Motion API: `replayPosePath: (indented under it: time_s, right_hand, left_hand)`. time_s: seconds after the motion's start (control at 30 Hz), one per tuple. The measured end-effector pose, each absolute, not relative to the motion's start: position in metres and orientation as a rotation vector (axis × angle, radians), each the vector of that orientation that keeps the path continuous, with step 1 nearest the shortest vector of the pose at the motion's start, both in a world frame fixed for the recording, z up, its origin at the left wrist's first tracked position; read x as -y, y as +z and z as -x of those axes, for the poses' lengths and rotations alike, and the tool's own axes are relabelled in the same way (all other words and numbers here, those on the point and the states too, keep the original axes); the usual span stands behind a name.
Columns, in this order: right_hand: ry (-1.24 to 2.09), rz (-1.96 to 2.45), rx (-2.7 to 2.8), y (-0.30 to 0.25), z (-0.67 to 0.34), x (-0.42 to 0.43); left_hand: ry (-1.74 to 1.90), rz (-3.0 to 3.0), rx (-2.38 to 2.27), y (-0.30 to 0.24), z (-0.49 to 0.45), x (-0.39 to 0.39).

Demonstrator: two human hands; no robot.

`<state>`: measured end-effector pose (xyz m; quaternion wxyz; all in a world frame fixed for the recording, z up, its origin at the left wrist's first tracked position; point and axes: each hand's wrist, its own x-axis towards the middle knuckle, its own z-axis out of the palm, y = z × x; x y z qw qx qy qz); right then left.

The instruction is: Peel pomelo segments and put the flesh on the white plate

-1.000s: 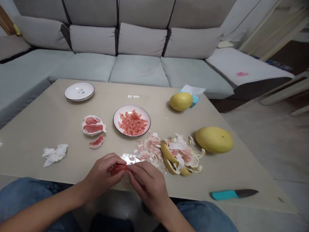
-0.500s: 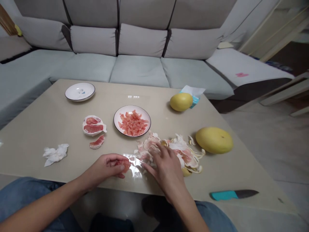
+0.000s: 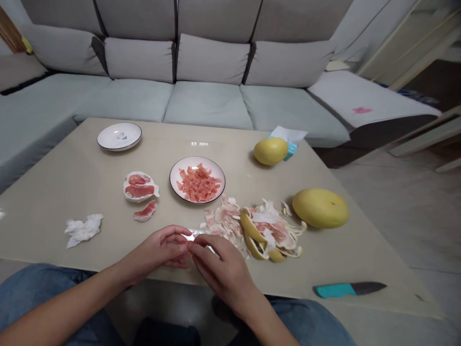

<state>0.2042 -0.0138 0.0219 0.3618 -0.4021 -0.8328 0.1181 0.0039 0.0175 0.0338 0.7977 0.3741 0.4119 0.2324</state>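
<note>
At the table's near edge my left hand (image 3: pixel 162 250) holds a small red pomelo segment (image 3: pixel 189 243), mostly covered by the fingers. Thumb and fingertips of my right hand (image 3: pixel 225 269) pinch at the same segment from the other side. Just beyond the hands lies a heap of pale pith and membrane (image 3: pixel 225 218) with yellow peel (image 3: pixel 254 228). A plate (image 3: pixel 174 188) of loose red pomelo flesh (image 3: pixel 200 183) stands past it. To its left are a partly peeled pomelo chunk (image 3: pixel 139 191) and a separate segment (image 3: pixel 145 212).
On the right lie a whole yellow pomelo (image 3: pixel 320 208) and a knife (image 3: pixel 351 289) with a turquoise handle. Farther back, another pomelo (image 3: pixel 271 151) rests against a tissue pack (image 3: pixel 291 139). A white plate (image 3: pixel 119 136) and crumpled tissue (image 3: pixel 83 230) are on the left. A sofa (image 3: pixel 205 103) stands behind.
My right hand has moved left from over the peel heap to the segment in my left hand, its fingers now closed in a pinch. The yellow peel is uncovered.
</note>
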Motion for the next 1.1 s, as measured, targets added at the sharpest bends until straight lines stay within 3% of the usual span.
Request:
replayPosePath:
  time_s: [0.33,0.6,1.1]
  right_hand:
    - [0.881,1.13,1.74,0.024,-0.193,0.018]
    - [0.949,1.147,1.634,0.02,-0.185,0.021]
    - [1.152,1.255,1.354,0.014,-0.175,0.024]
  left_hand:
    - [0.685,-1.512,-0.98,0.036,-0.004,-0.012]
    - [0.627,-1.731,-1.087,0.039,-0.004,-0.01]
    - [0.649,-1.555,-1.04,0.035,-0.007,-0.009]
